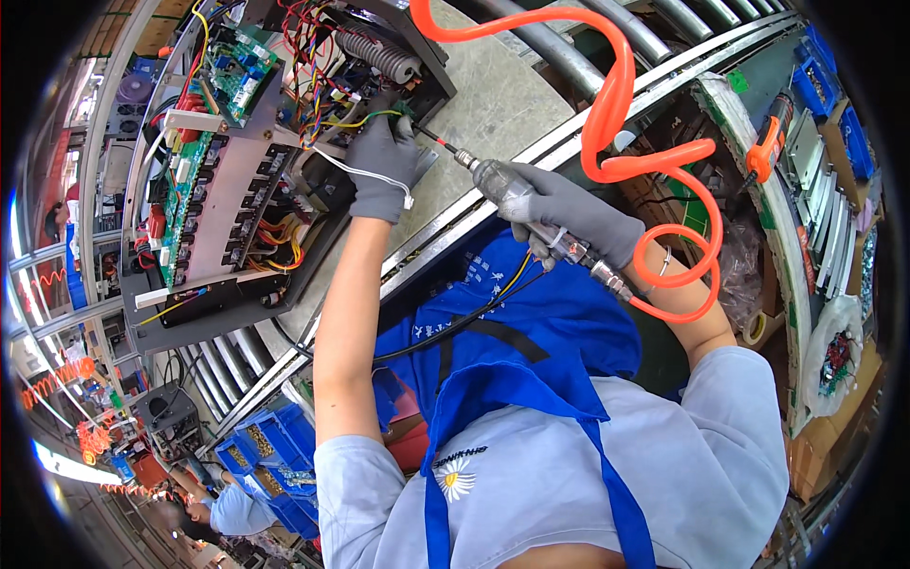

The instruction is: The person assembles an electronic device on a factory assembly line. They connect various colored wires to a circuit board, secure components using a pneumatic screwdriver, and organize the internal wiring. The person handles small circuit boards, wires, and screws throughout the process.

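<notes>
My right hand (578,211), in a grey glove, is wrapped round a pneumatic screwdriver (507,190) with a clear grey body. An orange coiled air hose (678,282) joins its rear end. The long thin bit (431,137) points up and left to the fingertips of my left hand (384,169). That gloved hand is at the edge of an opened metal chassis (227,327), its fingers closed at the end of a yellow-green wire (365,120). The exact point where the bit meets the work is hidden. A white cable (365,173) with a small connector lies across the left glove.
Inside the chassis are a green circuit board (190,204), bundled wires and a ribbed grey coil (379,55). Roller conveyor bars (550,47) run behind. Blue bins (270,441) of small parts stand lower left, near another person (242,510). An orange-handled tool (770,142) is at right.
</notes>
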Demonstrator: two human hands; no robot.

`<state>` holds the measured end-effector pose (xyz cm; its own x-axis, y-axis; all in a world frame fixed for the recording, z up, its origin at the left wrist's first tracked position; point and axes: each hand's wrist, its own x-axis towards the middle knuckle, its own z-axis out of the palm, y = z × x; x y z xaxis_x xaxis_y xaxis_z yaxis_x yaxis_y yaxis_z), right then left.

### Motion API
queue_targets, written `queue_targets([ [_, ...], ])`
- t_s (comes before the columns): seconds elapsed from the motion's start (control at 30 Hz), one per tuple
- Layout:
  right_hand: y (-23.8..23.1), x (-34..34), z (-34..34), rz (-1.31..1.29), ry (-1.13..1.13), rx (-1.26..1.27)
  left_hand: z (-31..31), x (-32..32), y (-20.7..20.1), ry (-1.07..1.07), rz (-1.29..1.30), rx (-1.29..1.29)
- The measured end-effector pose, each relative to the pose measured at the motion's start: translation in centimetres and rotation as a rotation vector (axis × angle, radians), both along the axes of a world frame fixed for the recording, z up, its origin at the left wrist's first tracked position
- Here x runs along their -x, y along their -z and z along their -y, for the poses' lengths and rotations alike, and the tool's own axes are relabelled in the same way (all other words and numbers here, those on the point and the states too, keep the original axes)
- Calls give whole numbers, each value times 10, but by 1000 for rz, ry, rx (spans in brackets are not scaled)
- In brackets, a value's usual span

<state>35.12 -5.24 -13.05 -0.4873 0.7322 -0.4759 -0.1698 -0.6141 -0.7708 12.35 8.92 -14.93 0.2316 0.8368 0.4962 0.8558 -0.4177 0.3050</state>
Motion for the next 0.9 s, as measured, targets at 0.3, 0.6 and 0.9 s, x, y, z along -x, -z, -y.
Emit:
queue_targets([
  [0.3,18,14,6,228,17,-102,-7,9,7,38,-7,25],
  [0.6,17,19,1,256,44,-132,-6,4,4,65,33,-27],
  [0.9,15,22,7,274,51,-144,-7,4,8,108,144,-19],
])
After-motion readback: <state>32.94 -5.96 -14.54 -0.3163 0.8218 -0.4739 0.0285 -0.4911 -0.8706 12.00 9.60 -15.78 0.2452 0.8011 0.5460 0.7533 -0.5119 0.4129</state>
